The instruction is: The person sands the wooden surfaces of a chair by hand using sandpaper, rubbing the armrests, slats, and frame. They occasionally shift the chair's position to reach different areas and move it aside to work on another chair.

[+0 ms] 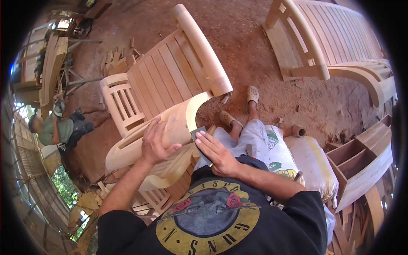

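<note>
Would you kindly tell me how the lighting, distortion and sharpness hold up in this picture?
Head view: strong fisheye curving, plain in the far-left wall, with black corners; head view: blown-out daylight in gaps around the foliage, softer light on the reddish floor; head view: left hand, right hand and dark pad fairly crisp, without obvious motion blur.

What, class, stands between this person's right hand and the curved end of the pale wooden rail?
Only a dark sheet, under the right hand's fingers at the near end of the wooden rail. Nothing else visible intervenes; the left hand rests farther along the rail, off to the side.
</note>
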A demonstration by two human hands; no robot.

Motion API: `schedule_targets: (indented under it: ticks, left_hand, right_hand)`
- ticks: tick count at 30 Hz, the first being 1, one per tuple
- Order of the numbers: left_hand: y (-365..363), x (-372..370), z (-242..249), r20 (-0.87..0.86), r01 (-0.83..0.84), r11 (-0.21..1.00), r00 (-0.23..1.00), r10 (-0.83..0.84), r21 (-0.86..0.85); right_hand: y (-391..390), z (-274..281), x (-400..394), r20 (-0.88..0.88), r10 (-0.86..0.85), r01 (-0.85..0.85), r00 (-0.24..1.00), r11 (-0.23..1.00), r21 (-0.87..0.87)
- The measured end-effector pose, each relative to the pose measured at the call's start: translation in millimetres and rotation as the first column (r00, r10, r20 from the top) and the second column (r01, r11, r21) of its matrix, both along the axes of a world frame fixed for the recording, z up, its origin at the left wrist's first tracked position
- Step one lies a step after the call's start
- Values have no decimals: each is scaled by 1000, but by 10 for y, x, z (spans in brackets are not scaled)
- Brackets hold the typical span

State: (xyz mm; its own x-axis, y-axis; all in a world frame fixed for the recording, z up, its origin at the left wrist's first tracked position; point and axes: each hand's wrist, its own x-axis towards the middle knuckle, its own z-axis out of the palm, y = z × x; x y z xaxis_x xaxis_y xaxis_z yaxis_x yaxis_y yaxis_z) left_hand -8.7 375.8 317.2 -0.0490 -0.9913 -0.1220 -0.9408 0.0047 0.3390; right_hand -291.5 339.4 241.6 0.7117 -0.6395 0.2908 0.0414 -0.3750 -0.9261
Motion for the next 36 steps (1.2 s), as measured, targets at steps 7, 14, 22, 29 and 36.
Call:
schedule_targets:
  ticks: [7,14,22,29,36]
  left_hand:
    - [5,0,12,4,1,1000,1000,-1,-5]
    - [-14,-25,14,-14,2,1000,1000,-2,3]
    - [-17,-17,-3,-5,13,1000,1000,-13,1]
    - [-9,-11,-16,10,16,1000,1000,-16,1]
    - [-25,-27,20,11,11,1000,1000,-11,9]
  right_hand:
    - [-64,-165,278,-39,-105,107,994,992,59]
    - [-106,-246,330,-43,-133,137,990,985,108]
    - [-169,-32,144,7,-45,45,999,996,82]
    - [-353,-240,333,-1,-82,81,997,990,114]
    - [-602,-469,593,13,-140,137,990,983,126]
